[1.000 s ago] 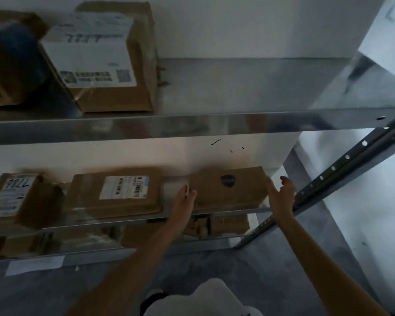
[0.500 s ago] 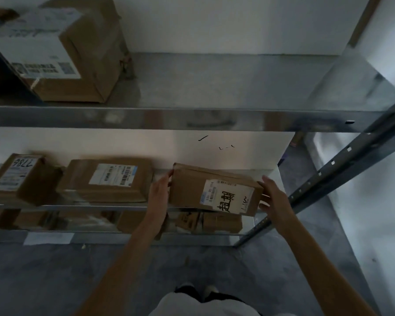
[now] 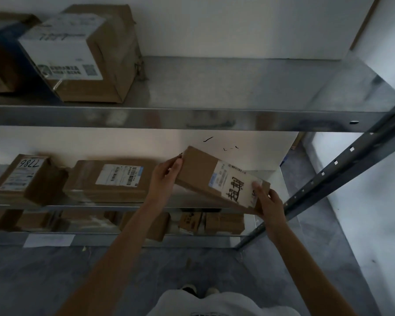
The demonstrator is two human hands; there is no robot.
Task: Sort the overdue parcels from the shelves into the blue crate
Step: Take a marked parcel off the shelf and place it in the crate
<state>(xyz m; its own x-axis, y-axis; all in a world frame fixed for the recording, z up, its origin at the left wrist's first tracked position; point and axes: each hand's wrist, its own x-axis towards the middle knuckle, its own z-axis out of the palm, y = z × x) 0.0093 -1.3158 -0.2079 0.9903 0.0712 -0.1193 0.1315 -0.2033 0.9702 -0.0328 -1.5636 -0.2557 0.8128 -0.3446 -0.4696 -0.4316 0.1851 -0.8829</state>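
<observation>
Grey concrete floor (image 3: 146, 270) is filling the bottom of the view, with a steel shelving rack (image 3: 192, 117) standing on it against a pale wall. Nearest the camera, the person's white shirt (image 3: 214, 304) and shoe tips are showing at the bottom edge, and two bare forearms are reaching up toward the rack. Both hands are holding one flat cardboard parcel (image 3: 203, 172) in the air just in front of the rack's middle shelf, tilted so that its right end is dipping lower. The right hand (image 3: 269, 206) is curling round that lower right corner, thumb lying on the white label with large black handwritten characters. The left hand (image 3: 167, 174) is gripping the upper left end, fingers wrapped round the edge. Behind the hands, on the rack's middle shelf, a wide flat box with a barcode label (image 3: 114, 181) is lying to the left of the held parcel, and farther left a smaller box marked 7786 (image 3: 23, 176) is sitting beside it. Below, on the rack's bottom shelf, several small cartons (image 3: 212, 222) are sitting in shadow. Farther up, on the rack's top shelf, a tall box with a large white label (image 3: 82, 55) is standing at the left, with another carton partly cut off beside it. A dark perforated upright (image 3: 342, 165) is forming the rack's right side.
</observation>
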